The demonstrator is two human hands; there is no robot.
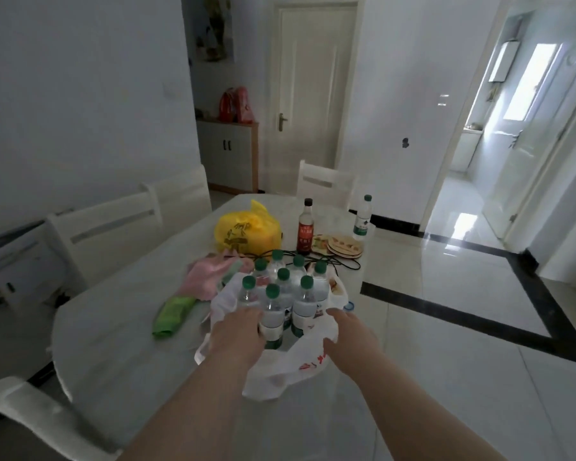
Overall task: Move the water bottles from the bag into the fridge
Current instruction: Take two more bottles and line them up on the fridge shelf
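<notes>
Eight clear plastic water bottles with green caps (pixel 305 307) stand close together inside a white plastic bag with red print (pixel 280 371) on the white worktop (pixel 130 344). The left hand (pixel 238 332) touches the front left bottle. I cannot tell if its fingers hold it. The right hand (pixel 350 334) pinches the bag's right edge.

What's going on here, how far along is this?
Early stage. A person stands at the table with both hands at a white plastic bag of green-capped water bottles. The left hand is by the near-left bottles and the right hand is at the bag's right rim. The grip isn't clear. About eight bottles stand upright in the bag, none lifted. No fridge in view.
</notes>
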